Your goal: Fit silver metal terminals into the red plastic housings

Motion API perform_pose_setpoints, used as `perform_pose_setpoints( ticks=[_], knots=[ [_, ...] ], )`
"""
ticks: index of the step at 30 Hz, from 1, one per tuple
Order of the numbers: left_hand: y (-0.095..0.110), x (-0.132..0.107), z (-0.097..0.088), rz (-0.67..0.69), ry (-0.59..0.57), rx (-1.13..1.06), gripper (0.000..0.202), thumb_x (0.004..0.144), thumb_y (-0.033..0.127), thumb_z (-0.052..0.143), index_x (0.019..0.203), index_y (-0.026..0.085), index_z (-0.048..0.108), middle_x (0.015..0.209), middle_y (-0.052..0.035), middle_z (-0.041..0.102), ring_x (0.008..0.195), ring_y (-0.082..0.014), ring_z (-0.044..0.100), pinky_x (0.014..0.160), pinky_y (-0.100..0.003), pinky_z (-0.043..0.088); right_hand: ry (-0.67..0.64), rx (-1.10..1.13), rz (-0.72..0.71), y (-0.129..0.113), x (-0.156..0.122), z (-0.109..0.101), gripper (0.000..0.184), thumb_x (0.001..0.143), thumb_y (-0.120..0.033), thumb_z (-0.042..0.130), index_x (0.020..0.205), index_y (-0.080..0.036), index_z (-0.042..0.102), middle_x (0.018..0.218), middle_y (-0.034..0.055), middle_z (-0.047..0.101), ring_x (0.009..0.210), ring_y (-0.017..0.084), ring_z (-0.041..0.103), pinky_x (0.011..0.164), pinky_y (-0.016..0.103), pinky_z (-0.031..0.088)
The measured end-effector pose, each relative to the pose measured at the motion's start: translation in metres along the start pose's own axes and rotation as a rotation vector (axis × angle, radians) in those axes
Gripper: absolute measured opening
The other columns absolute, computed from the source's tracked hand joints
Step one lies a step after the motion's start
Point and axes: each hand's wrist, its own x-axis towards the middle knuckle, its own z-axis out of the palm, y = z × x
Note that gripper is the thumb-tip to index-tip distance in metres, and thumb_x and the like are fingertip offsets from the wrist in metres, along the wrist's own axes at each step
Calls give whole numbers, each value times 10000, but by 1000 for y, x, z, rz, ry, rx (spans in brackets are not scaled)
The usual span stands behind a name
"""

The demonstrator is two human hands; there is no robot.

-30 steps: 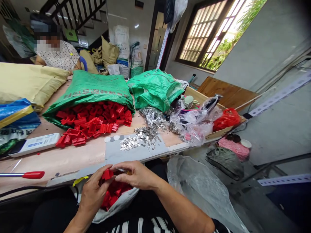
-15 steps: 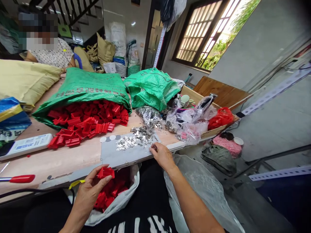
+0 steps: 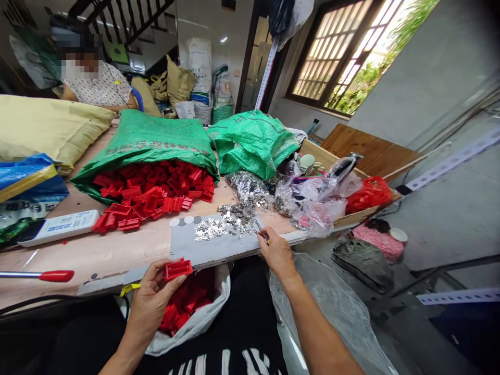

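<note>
My left hand (image 3: pixel 154 294) is closed on a small red plastic box-like part (image 3: pixel 178 269), held between thumb and fingers with its hollow side showing. Just below it, a white sack (image 3: pixel 223 291) holds more red parts (image 3: pixel 187 302). My right hand (image 3: pixel 276 251) is pinched closed at the table's front edge, beside the grey sheet (image 3: pixel 187 252). Whatever lies between its fingertips is too small to make out. Left of those fingers, shiny flat metal pieces (image 3: pixel 211 229) are spread over the sheet, with a darker heap (image 3: pixel 236 213) behind them.
A green woven sack (image 3: pixel 164 133) spills red parts onto the table. Farther right are another green sack (image 3: pixel 253 140), clear plastic bags (image 3: pixel 312 208) and a wooden tray (image 3: pixel 361 216). A red-handled lever (image 3: pixel 57 276) juts in at left. Another person (image 3: pixel 97 86) sits across the table.
The view has shifted slightly, moving the scene rightward. In my left hand the red part has turned, showing more of its hollow side. My right hand stays pinched at the table edge.
</note>
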Motion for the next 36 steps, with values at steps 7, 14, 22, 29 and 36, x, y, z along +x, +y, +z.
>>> perform_pose_setpoints(
  ticks=[7, 14, 22, 29, 36],
  knots=[
    [-2, 0, 6, 244, -20, 327, 343, 767, 342, 666, 1076, 214, 589, 1021, -41, 715, 921, -204, 686, 845, -324, 545, -241, 530, -268, -56, -22, 1, 140, 852, -302, 541, 879, -186, 614, 817, 14, 663, 736, 144, 596, 688, 235, 439],
    [9, -3, 7, 487, 0, 585, 281, 787, 314, 649, 1050, 214, 632, 936, -41, 734, 786, -181, 698, 710, -274, 551, -337, 519, -517, -102, -42, 10, 73, 849, -190, 559, 884, -194, 623, 801, 18, 649, 732, 138, 584, 678, 234, 431],
    [9, -8, 12, 632, 24, 625, 258, 781, 232, 648, 1037, 214, 627, 984, -50, 732, 881, -195, 697, 791, -299, 560, -340, 450, -623, -103, -45, 22, 147, 828, -96, 533, 891, -192, 624, 834, 34, 628, 790, 153, 587, 714, 255, 448],
    [9, -10, 13, 648, 37, 616, 257, 788, 225, 643, 1043, 207, 620, 976, -54, 730, 871, -195, 696, 781, -299, 563, -327, 463, -640, -104, -47, 22, 180, 816, -67, 520, 897, -195, 617, 844, 34, 621, 809, 160, 585, 727, 261, 452],
    [10, -11, 13, 652, 53, 613, 233, 792, 229, 639, 1023, 202, 622, 975, -59, 726, 887, -200, 691, 796, -307, 557, -283, 476, -657, -103, -48, 22, 174, 809, -61, 517, 884, -192, 602, 843, 39, 615, 812, 164, 582, 725, 263, 451]
  ],
)
